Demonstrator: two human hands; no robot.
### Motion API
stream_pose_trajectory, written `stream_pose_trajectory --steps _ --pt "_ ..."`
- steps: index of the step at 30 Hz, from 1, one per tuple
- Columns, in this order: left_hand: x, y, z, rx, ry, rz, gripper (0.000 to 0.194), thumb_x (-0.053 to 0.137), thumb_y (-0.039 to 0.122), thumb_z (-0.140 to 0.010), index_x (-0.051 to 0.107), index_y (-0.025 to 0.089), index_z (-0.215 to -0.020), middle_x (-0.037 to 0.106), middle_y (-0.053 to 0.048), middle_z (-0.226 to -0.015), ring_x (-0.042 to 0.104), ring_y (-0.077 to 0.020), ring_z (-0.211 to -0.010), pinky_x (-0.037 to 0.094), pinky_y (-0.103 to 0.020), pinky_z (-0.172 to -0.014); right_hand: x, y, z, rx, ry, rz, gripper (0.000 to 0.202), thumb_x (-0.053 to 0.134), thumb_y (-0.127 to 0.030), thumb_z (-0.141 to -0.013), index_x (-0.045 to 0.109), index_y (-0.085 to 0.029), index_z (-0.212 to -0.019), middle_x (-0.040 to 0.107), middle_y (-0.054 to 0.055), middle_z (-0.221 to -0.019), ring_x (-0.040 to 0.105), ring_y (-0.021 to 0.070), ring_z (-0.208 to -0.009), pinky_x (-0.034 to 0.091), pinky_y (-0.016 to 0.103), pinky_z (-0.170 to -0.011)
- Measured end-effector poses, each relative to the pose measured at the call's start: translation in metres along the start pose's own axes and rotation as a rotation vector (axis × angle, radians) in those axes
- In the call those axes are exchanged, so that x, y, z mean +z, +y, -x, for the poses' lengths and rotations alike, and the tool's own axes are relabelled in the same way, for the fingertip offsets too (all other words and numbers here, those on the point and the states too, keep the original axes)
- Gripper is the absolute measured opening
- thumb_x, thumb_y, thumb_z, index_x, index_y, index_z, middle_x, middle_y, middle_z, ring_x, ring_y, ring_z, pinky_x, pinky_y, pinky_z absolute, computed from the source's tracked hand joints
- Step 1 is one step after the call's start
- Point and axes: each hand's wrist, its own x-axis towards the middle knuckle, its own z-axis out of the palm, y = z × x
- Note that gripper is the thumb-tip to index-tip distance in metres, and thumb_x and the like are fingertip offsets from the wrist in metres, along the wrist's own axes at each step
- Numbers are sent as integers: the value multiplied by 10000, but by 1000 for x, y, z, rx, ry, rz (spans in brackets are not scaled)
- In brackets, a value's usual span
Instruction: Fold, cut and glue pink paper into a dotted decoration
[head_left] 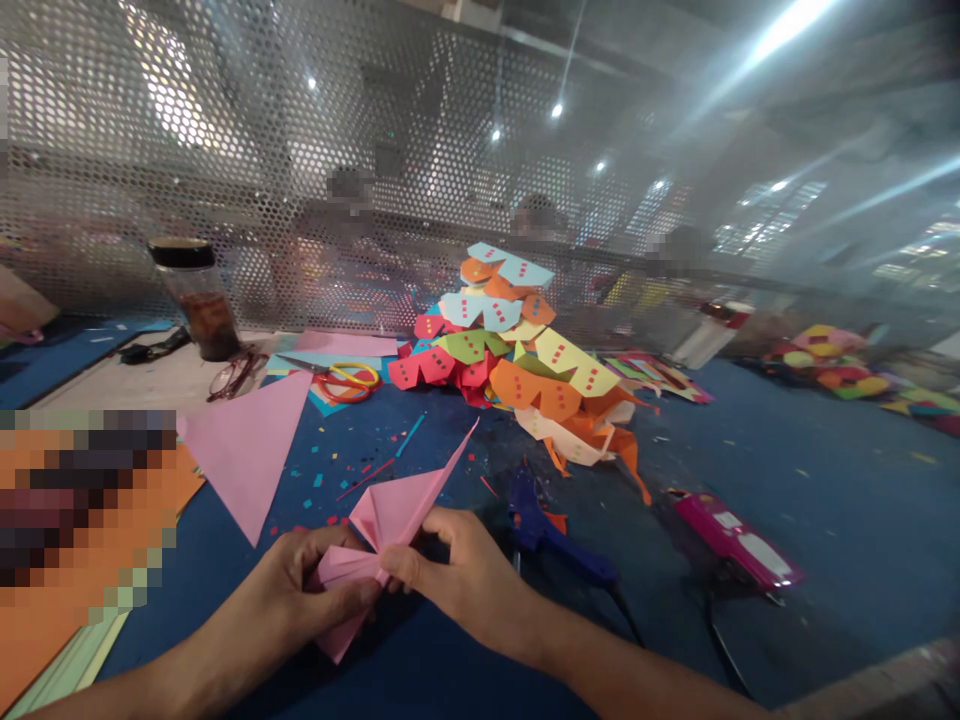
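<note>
A folded pink paper piece (pixel 397 505), pleated and pinched at its middle, is held between both hands above the blue table. My left hand (pixel 304 590) grips its lower left part, thumb pressed on the folds. My right hand (pixel 457 565) pinches the right side near the centre, where the folds meet. One long pointed tip rises to the upper right. Beyond my left hand lies a flat pink paper triangle (pixel 251 440). A blue glue gun (pixel 559 535) rests to the right of my right hand.
Behind stands a pile of colourful folded paper butterflies (pixel 555 380). Yellow-handled scissors (pixel 345 380), eyeglasses (pixel 229 378) and a dark-lidded bottle (pixel 202 310) sit at the back left. Orange paper sheets (pixel 112 560) lie left. A magenta tool (pixel 739 540) lies right. Perforated metal screen (pixel 262 180) borders the back.
</note>
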Motion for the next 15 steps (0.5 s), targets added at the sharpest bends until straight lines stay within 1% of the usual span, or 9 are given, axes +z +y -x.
stream_pose_trajectory --steps 6,10,15 --pt "0 -3 -1 1 -2 11 484 758 630 -736 651 159 -769 553 32 -625 425 -105 -561 326 -226 -548 -1 -1 0 -5 14 38 241 668 -384 -901 719 -154 -851 689 27 -784 609 156 -723 482 267 -672" --pt "0 1 0 -5 -1 17 451 776 589 -729 628 165 -764 537 46 -615 419 -102 -557 334 -222 -548 -4 -1 0 -17 55 17 256 643 -392 -922 703 -144 -903 667 24 -774 607 153 -718 476 271 -676" --pt "1 2 0 -1 -1 -16 425 758 571 -738 621 169 -755 492 59 -612 380 -95 -551 315 -220 -541 -4 -1 -2 -7 74 -37 288 697 -429 -887 673 -148 -826 662 24 -743 598 144 -672 471 268 -645"
